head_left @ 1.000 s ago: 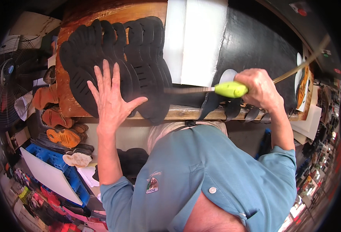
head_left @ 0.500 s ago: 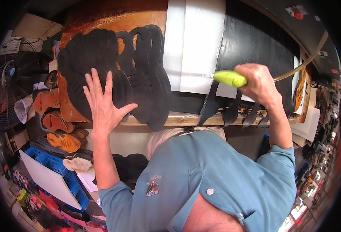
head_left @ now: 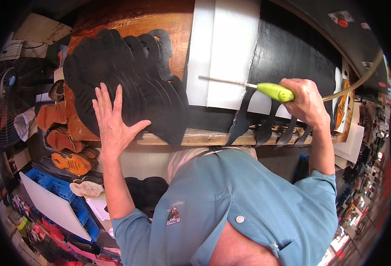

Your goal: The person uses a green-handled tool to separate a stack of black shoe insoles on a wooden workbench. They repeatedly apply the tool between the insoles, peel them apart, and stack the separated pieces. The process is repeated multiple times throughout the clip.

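My left hand [head_left: 113, 119] lies flat, fingers spread, on a fanned stack of black rubber shoe soles [head_left: 129, 84] on a wooden workbench [head_left: 191, 137]. My right hand [head_left: 306, 103] grips a tool with a lime-green handle [head_left: 275, 92]; its thin metal shaft points left over a white sheet [head_left: 226, 53]. A tan hose [head_left: 359, 82] runs from the tool toward the right. Black rubber strips [head_left: 266, 124] hang over the bench's front edge below my right hand.
A black sheet [head_left: 293, 53] covers the right of the bench. Orange soles [head_left: 64, 146] pile up at the left, above blue crates [head_left: 66, 199] and a white board [head_left: 49, 206]. A fan [head_left: 7, 88] stands at far left.
My right hand has lifted the green-handled tool up and right, off the soles, over the white sheet. My left hand stays flat on the black soles, shifted slightly left.
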`<control>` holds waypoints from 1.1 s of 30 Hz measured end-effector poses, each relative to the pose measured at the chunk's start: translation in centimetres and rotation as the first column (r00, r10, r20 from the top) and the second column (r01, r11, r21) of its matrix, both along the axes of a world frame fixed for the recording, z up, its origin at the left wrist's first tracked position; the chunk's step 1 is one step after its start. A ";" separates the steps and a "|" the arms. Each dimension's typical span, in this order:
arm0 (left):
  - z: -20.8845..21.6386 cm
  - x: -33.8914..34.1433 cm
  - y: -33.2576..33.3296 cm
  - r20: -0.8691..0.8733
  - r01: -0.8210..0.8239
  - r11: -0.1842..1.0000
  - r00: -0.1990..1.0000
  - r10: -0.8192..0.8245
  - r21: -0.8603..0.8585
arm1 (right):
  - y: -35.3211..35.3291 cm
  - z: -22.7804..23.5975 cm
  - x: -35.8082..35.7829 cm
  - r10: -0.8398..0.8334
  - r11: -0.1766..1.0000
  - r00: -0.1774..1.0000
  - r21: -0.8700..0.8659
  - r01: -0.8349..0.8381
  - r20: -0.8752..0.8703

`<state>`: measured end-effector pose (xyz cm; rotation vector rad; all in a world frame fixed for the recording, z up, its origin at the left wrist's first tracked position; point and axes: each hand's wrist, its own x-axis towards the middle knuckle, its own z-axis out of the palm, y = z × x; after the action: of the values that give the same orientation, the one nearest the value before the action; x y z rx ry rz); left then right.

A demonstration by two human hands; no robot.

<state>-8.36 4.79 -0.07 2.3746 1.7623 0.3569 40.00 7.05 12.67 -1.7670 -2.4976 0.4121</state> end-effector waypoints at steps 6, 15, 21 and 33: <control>-0.3 -3.0 1.2 0.315 -0.124 0.987 0.945 0.085 0.106 | -0.2 -0.8 -2.4 0.143 0.974 0.983 -0.162 -0.161 -0.116; -1.8 -8.0 2.7 0.647 -0.329 0.943 0.707 0.285 -0.055 | 2.2 -4.2 -11.1 0.393 0.901 0.896 -0.109 -0.420 -0.206; -4.2 -9.4 4.7 0.080 -0.340 0.860 0.939 0.335 0.381 | 9.3 -5.4 -16.2 0.193 0.981 0.966 0.061 -0.185 -0.172; -2.8 -15.3 6.4 0.492 -0.472 0.881 0.764 0.418 -0.016 | 10.4 -5.9 -17.2 0.413 0.885 0.890 -0.145 -0.441 -0.192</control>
<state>-23.63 11.19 -2.83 1.6643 2.0514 1.0364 22.76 17.46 6.78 -1.1492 -2.7974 0.7968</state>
